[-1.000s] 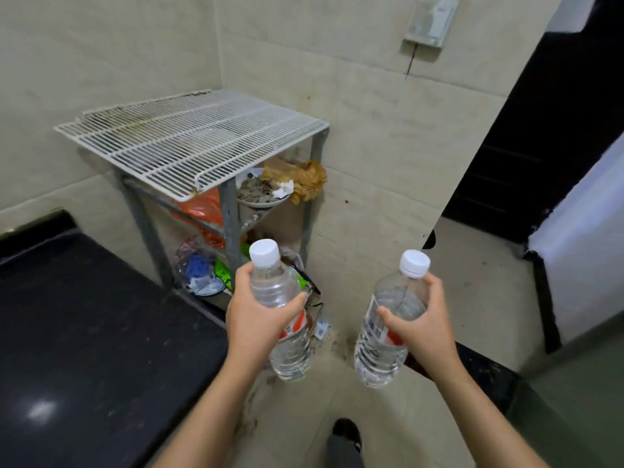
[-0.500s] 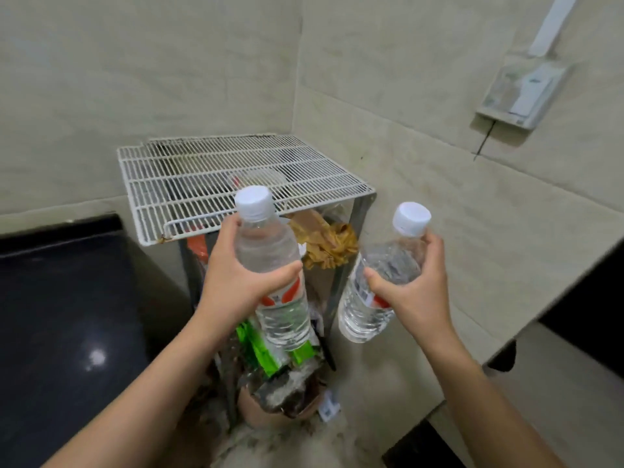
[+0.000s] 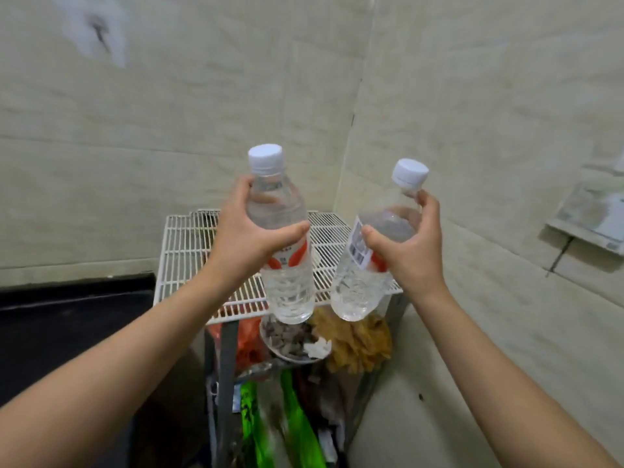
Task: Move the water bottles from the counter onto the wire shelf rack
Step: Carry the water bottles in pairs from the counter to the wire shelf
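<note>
Two clear water bottles with white caps and red-and-white labels are held up over the white wire shelf rack (image 3: 184,251) in the room corner. My left hand (image 3: 243,238) grips the left bottle (image 3: 287,285) around its upper body, holding it nearly upright. My right hand (image 3: 410,248) grips the right bottle (image 3: 354,295) near its shoulder, and this one leans with its cap to the right. Both bottle bases hang above the rack's front edge, apart from the wire top. The rack's top holds nothing.
Under the rack sit an orange bag (image 3: 248,342), a bowl of scraps (image 3: 290,339), a brown crumpled bag (image 3: 358,342) and green packaging (image 3: 297,420). A black counter (image 3: 60,332) lies to the left. Tiled walls close in behind and on the right.
Both hands have risen and moved forward with their bottles, from in front of the rack to above its front edge. The view has closed in on the rack.
</note>
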